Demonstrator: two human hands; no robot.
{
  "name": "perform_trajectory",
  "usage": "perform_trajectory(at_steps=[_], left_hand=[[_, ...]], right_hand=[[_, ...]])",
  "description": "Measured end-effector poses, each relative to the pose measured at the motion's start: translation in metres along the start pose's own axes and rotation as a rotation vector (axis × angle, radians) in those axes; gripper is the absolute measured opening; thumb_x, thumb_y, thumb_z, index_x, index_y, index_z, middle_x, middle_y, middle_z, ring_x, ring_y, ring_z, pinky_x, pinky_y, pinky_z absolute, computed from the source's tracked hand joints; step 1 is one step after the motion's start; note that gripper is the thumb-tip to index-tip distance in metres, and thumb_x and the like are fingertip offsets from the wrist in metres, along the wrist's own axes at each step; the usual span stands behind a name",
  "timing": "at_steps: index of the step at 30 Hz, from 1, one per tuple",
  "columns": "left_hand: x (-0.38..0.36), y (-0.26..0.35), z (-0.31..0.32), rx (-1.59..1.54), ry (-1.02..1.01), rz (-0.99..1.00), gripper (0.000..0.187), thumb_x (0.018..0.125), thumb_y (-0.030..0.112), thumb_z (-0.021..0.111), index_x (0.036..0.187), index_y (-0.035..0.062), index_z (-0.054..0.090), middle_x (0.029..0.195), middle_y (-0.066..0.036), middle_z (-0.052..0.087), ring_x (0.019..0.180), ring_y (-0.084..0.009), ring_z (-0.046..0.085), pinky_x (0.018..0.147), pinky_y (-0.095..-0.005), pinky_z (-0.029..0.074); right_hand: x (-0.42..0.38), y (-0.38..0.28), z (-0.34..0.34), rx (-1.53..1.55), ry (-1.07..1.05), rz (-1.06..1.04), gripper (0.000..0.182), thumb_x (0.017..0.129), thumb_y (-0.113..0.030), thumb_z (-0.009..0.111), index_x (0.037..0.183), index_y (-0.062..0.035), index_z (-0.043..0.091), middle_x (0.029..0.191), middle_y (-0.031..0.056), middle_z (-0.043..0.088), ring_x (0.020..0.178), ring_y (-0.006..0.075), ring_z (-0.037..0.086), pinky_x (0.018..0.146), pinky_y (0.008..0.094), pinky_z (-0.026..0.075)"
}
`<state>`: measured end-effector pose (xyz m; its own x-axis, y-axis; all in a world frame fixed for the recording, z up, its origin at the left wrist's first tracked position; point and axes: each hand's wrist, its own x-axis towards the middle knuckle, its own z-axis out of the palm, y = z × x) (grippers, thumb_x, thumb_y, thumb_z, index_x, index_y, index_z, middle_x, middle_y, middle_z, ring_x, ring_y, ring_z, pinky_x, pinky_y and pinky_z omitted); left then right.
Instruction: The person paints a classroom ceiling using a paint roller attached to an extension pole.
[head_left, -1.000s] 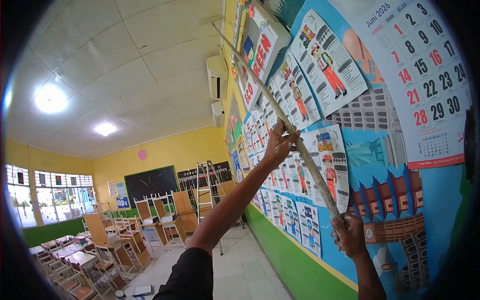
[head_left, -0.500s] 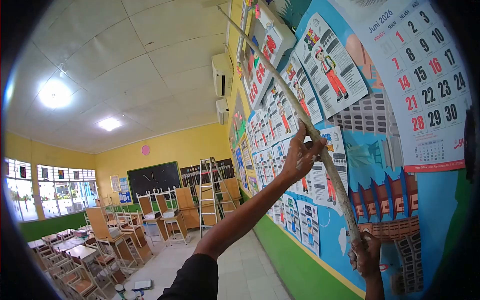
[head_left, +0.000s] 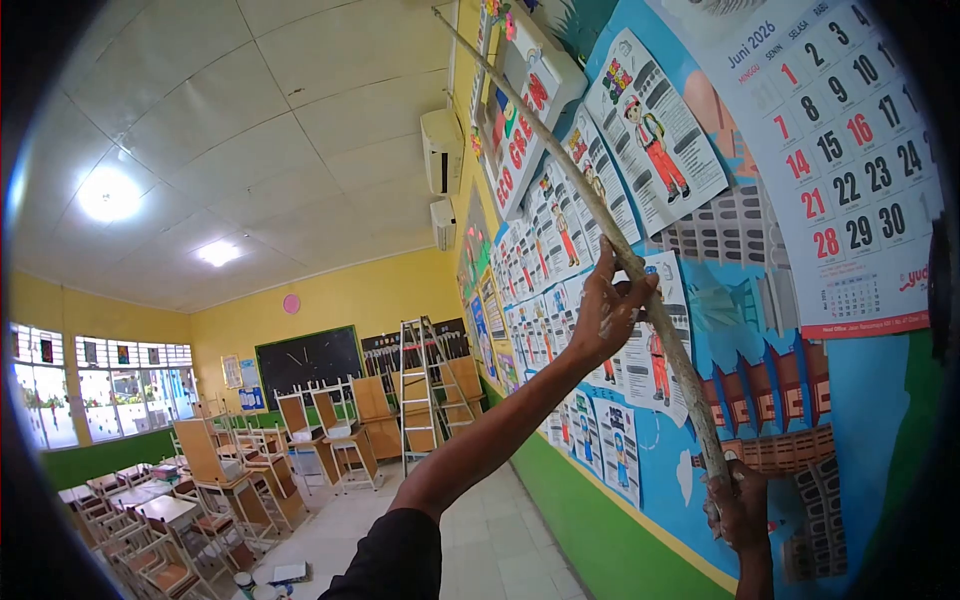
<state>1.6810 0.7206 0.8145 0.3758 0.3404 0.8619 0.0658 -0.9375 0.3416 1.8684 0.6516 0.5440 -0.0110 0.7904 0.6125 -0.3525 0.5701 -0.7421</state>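
Note:
A long, thin pole (head_left: 585,190), greyish and stained along its length, slants from the lower right up toward the ceiling edge at the top left. My left hand (head_left: 607,310), with whitish smears on its skin, grips it around the middle of the view, thumb and fingers on opposite sides. Lower down, the fingers of my right hand (head_left: 740,505) wrap round the pole near its bottom end. Behind both hands is a wall covered with printed posters (head_left: 657,130) and a blue mural. The pole's far tip looks close to the ceiling; whether it touches cannot be made out.
A large calendar (head_left: 850,170) hangs at the right. An aluminium stepladder (head_left: 418,395) stands farther back by the wall. Stacked chairs and desks (head_left: 205,460) fill the left side. Air conditioners (head_left: 441,150) and a framed sign (head_left: 535,100) are mounted high on the wall.
The view has shifted slightly, with the calendar a little farther left and lower in it. Both hands keep their hold on the pole, which has barely moved.

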Motion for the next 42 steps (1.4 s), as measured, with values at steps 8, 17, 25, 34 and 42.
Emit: perform_trajectory(at_steps=[8, 17, 25, 34, 42], left_hand=[[0.023, -0.034, -0.051, 0.008, 0.042, -0.082, 0.058, 0.097, 0.013, 0.065, 0.144, -0.0016, 0.033, 0.123, -0.013, 0.052, 0.097, -0.0236, 0.067, 0.073, -0.0398, 0.064], [0.033, -0.065, -0.117, 0.092, 0.059, -0.114, 0.045, 0.09, 0.008, 0.063, 0.128, -0.0013, 0.042, 0.115, -0.014, 0.058, 0.1, -0.0252, 0.067, 0.083, -0.0415, 0.059], [0.054, -0.082, -0.159, -0.019, 0.151, -0.082, 0.04, 0.09, 0.002, 0.065, 0.123, -0.004, 0.044, 0.108, -0.015, 0.058, 0.098, -0.0257, 0.068, 0.082, -0.0393, 0.061], [0.017, -0.039, -0.149, 0.1, 0.154, -0.05, 0.049, 0.089, 0.004, 0.065, 0.131, -0.008, 0.043, 0.111, -0.017, 0.06, 0.097, -0.0246, 0.068, 0.076, -0.0353, 0.057], [-0.04, 0.008, -0.109, 0.115, 0.193, -0.027, 0.079, 0.088, 0.01, 0.07, 0.149, -0.0137, 0.024, 0.123, -0.019, 0.059, 0.102, -0.0231, 0.067, 0.076, -0.0322, 0.056]], right_hand=[[0.037, -0.002, 0.034, -0.049, -0.071, -0.02, 0.025, 0.097, -0.023, 0.063, 0.088, -0.0006, 0.057, 0.055, 0.0012, 0.05, 0.04, 0.0074, 0.046, 0.035, 0.0263, 0.035], [0.092, 0.008, 0.084, -0.145, -0.116, -0.141, 0.024, 0.096, -0.017, 0.063, 0.083, 0.0034, 0.06, 0.056, 0.0033, 0.054, 0.043, 0.0095, 0.05, 0.04, 0.0289, 0.036], [0.127, 0.006, 0.115, -0.361, -0.067, -0.283, 0.032, 0.093, -0.021, 0.067, 0.076, 0.0046, 0.059, 0.058, 0.0104, 0.056, 0.055, 0.016, 0.056, 0.053, 0.0378, 0.043], [0.091, 0.011, 0.126, -0.277, -0.09, -0.341, 0.025, 0.095, -0.016, 0.062, 0.081, 0.0034, 0.059, 0.056, 0.0036, 0.053, 0.044, 0.0087, 0.048, 0.041, 0.0287, 0.037], [0.021, -0.005, 0.111, -0.076, -0.146, 0.037, 0.025, 0.093, -0.018, 0.065, 0.092, 0.0068, 0.061, 0.064, 0.0056, 0.058, 0.053, 0.0108, 0.052, 0.049, 0.0308, 0.04]])
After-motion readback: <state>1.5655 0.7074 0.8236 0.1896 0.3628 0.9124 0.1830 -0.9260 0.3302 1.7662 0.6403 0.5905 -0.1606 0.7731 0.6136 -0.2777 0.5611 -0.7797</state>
